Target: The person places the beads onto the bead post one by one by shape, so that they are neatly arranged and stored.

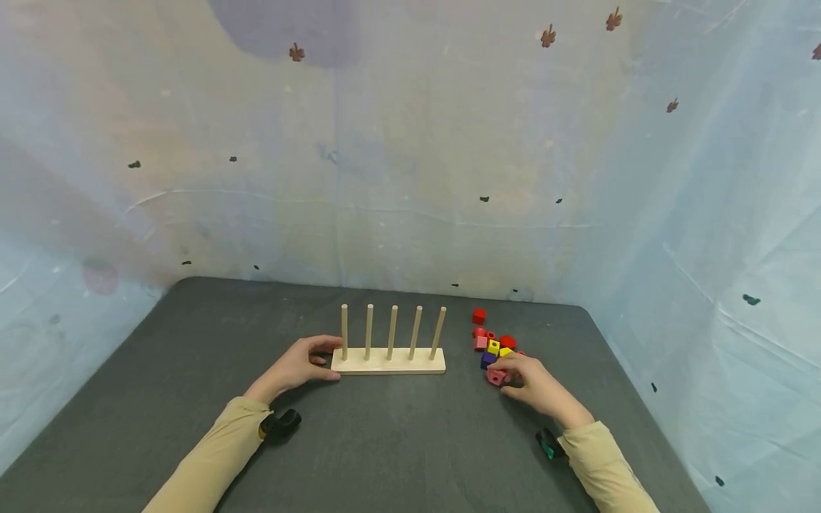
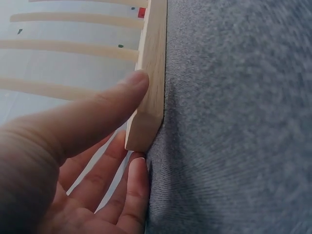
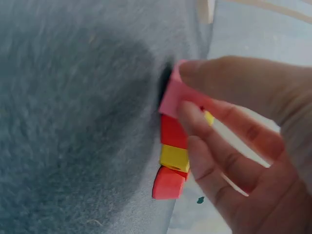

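Note:
My left hand point(image 1: 296, 367) holds the left end of a pale wooden peg stand point(image 1: 388, 366). In the left wrist view the thumb lies on the front edge of the base point(image 2: 154, 63), and the other fingers are around its end and far side. Several upright pegs on the stand carry nothing. On the right, my right hand point(image 1: 535, 385) pinches a pink block point(image 1: 494, 377) with a hole in it, at the near end of a cluster of blocks. Thumb and fingertips partly cover this pink block point(image 3: 171, 100) in the right wrist view.
Around the right hand lie a dark blue block point(image 1: 487, 360), a yellow block point(image 1: 493, 346), a red disc point(image 1: 507, 341) and another pink block point(image 1: 480, 343). Farther back sits a red cube point(image 1: 479, 315). A pale patterned sheet point(image 1: 410, 178) hangs behind the dark grey table point(image 1: 398, 449).

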The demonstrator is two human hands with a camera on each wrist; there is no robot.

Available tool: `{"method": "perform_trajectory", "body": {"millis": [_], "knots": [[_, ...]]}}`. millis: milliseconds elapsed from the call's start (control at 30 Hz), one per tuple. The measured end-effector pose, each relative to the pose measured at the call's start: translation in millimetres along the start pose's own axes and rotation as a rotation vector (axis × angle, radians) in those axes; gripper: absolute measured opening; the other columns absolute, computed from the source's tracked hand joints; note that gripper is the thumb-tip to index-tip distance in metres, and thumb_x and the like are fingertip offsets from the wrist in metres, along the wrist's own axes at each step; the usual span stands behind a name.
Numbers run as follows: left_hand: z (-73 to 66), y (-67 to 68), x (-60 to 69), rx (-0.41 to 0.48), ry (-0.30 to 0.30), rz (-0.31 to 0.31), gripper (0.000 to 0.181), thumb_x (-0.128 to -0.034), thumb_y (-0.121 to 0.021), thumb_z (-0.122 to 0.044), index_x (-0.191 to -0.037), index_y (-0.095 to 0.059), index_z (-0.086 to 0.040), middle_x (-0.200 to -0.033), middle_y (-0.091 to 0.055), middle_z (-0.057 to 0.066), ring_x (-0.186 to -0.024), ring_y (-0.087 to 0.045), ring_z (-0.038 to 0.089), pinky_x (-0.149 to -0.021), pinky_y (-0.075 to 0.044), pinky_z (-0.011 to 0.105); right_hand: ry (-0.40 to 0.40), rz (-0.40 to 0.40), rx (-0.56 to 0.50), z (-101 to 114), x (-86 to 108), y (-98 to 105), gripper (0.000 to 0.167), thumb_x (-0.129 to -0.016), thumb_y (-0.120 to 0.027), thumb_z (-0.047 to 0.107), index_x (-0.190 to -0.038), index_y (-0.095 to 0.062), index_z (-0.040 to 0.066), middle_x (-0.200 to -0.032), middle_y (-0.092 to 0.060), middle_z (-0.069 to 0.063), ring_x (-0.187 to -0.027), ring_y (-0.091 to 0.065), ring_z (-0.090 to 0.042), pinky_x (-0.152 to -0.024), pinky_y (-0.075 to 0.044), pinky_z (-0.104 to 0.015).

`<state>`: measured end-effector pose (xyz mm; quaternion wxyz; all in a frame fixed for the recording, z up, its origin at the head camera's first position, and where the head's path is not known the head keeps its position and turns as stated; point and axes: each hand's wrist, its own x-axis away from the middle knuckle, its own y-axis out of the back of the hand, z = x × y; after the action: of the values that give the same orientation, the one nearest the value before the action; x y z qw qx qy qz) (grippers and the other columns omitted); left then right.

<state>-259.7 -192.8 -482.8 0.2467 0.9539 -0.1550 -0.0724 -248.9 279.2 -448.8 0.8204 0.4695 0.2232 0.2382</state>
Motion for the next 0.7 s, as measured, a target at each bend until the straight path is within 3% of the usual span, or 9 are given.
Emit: {"method": "perform_trajectory", "body": {"millis": [300, 500, 700], "knots": [[5.8, 0.3, -1.2, -0.015, -0.003, 0.004, 0.067, -0.0738, -0.083, -0.013, -0.133, -0.053, -0.002, -0.129, -0.055, 0.017, -0.116, -0.051, 0.033, -0.09, -0.049, 0.042, -0.024, -0.038, 0.069, -3, -10.9, -5, 0.031, -0.076, -0.078, 0.001, -0.105, -0.07, 0.009, -0.09, -0.061, 0.002, -0.073, -0.054, -0.015, -0.063, -0.05, -0.029], [9.5, 0.0, -4.3, -0.02, 0.009, -0.005, 0.066, -0.0737, -0.083, -0.012, -0.132, -0.054, -0.002, -0.128, -0.056, 0.016, -0.115, -0.053, 0.032, -0.088, -0.05, 0.041, -0.063, -0.047, 0.051, -1, -12.2, -6, 0.029, -0.078, -0.078, 0.004, -0.105, -0.07, 0.009, -0.088, -0.061, 0.004, -0.072, -0.055, -0.014, -0.062, -0.049, -0.026], [7.5, 0.4, -5.9, -0.012, 0.027, -0.002, 0.064, -0.074, -0.082, -0.01, -0.132, -0.055, -0.004, -0.128, -0.056, 0.015, -0.115, -0.053, 0.031, -0.088, -0.05, 0.041, -0.093, -0.033, 0.024, -1, -9.4, -9, 0.028, -0.081, -0.076, 0.008, -0.109, -0.069, 0.008, -0.093, -0.063, 0.003, -0.077, -0.057, -0.017, -0.066, -0.051, -0.032]]}}
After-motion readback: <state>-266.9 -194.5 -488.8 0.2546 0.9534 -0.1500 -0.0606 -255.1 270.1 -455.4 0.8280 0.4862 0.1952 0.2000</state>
